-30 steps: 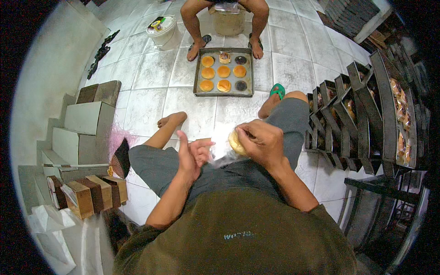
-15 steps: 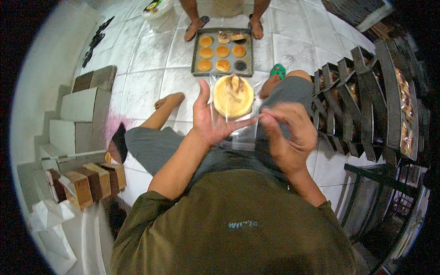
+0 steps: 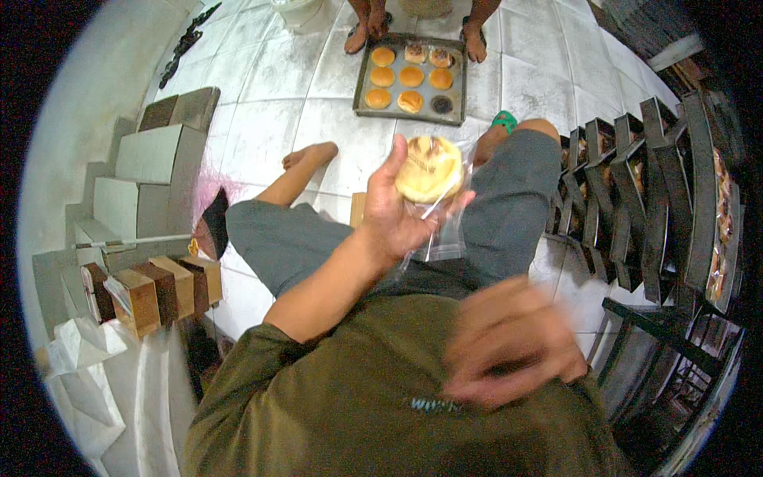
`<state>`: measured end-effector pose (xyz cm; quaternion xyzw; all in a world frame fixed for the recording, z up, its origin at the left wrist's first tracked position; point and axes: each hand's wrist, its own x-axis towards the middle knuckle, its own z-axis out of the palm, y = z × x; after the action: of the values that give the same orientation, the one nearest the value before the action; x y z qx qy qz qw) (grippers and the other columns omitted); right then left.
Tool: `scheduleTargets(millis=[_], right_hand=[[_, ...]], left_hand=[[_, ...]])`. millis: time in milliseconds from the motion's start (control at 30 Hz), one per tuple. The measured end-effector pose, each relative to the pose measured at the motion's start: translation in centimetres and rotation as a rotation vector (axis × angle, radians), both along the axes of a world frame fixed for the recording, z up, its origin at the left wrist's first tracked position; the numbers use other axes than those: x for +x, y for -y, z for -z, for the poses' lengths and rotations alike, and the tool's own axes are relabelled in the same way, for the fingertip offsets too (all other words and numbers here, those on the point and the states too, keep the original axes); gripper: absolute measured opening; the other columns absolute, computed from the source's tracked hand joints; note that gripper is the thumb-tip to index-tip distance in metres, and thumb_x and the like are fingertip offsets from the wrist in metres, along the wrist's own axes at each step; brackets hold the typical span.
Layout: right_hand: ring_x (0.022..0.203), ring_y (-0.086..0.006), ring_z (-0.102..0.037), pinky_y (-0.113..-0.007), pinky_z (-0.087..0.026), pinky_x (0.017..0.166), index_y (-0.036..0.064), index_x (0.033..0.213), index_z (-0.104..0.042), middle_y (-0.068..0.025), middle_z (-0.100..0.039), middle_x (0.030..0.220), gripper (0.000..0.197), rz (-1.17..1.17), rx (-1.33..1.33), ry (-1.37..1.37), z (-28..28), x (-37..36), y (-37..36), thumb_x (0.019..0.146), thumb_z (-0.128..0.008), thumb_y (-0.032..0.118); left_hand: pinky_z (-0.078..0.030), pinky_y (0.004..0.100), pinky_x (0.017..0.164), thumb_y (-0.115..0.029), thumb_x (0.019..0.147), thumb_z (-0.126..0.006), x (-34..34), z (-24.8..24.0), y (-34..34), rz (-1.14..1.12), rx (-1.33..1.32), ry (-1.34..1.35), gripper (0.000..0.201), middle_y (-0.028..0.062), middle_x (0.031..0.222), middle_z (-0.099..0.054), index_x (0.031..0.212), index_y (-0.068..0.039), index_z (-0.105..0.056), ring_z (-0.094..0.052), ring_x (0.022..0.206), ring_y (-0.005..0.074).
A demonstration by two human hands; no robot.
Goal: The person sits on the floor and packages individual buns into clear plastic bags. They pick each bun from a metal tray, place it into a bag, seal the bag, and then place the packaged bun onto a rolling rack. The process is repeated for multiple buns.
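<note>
My left hand (image 3: 391, 215) holds a round, flat bun (image 3: 429, 168), pale yellow with brown marks on its face. The bun is inside a clear plastic bag (image 3: 445, 238), whose loose end hangs below it over my lap. My left thumb presses along the bun's left side and the fingers support it from beneath. Close to my chest, on the right, is my right hand (image 3: 517, 342), apart from the bag. Motion smears its fingers, so I cannot make out whether it grips anything.
On the tiled floor ahead lies a metal tray (image 3: 359, 99) of several golden buns, two wrapped ones and a dark round spot. Another person's hand (image 3: 377, 17) is beside its far left corner. Stacked tray racks (image 3: 664, 199) stand right; boxes (image 3: 143, 151) and wooden blocks (image 3: 163, 298) stand left.
My right hand has left the bag's edge and come back toward my chest. The bagged bun is tilted now. The other person's hand has appeared by the tray, where the wrapped buns have shifted.
</note>
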<state>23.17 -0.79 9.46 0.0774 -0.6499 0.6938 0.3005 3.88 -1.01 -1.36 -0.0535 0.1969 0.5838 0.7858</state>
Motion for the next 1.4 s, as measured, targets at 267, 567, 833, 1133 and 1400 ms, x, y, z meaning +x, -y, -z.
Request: scheduleTargets(millis=[267,567,833,1133,1400], right_hand=[[0.089,-0.0289,-0.07,-0.037,-0.056,0.076,0.0087,0.101,-0.074,-0.008,-0.072,0.097,0.027,0.803,0.655,0.585,2.2,0.2,1.4,0.077,-0.086,0.011],[0.106,-0.0279,-0.068,-0.039,-0.055,0.087,0.0033,0.115,-0.067,-0.0151,-0.069,0.117,0.037,1.318,0.701,1.518,-3.8,3.5,2.5,0.083,-0.078,0.018],[0.111,-0.0271,-0.071,-0.037,-0.053,0.101,-0.0028,0.129,-0.065,-0.0165,-0.076,0.111,0.06,0.923,0.509,0.613,4.0,8.3,-0.7,0.074,-0.086,0.012],[0.087,-0.0102,-0.067,-0.026,-0.053,0.077,-0.0039,0.112,-0.076,-0.006,-0.077,0.1,0.032,1.341,-0.294,1.004,12.3,13.0,-2.9,0.094,-0.079,0.022],[0.089,-0.0088,-0.067,-0.025,-0.052,0.081,-0.0027,0.112,-0.077,-0.0064,-0.077,0.1,0.031,1.138,-0.29,0.784,13.5,12.3,-3.7,0.097,-0.075,0.024]], left_hand=[[-0.053,0.0623,0.101,-0.074,0.093,-0.055,3.1,-1.6,-1.4,0.193,0.042,0.072,0.074,0.0118,0.119,-0.072,0.129,-0.01,-0.064,-0.072,0.107,0.0304],[-0.054,0.0528,0.104,-0.058,0.103,-0.052,1.6,1.0,-1.3,0.099,-0.135,0.076,0.064,0.0203,0.129,-0.067,0.133,-0.003,-0.059,-0.066,0.119,0.0352],[-0.05,0.0545,0.105,-0.096,0.079,-0.038,6.0,-5.8,3.3,0.401,0.053,0.174,0.108,0.0127,0.137,-0.064,0.144,-0.011,-0.054,-0.063,0.124,0.0311],[-0.054,0.0227,0.077,-0.032,0.097,-0.076,5.4,7.9,-2.6,0.35,-0.077,-0.952,0.046,0.0088,0.104,-0.073,0.118,0.008,-0.07,-0.067,0.089,0.012],[-0.059,0.0282,0.082,-0.028,0.094,-0.08,7.2,5.2,-2.1,0.486,-0.065,-1.013,0.041,0.006,0.106,-0.073,0.121,0.001,-0.07,-0.069,0.093,0.0121]])
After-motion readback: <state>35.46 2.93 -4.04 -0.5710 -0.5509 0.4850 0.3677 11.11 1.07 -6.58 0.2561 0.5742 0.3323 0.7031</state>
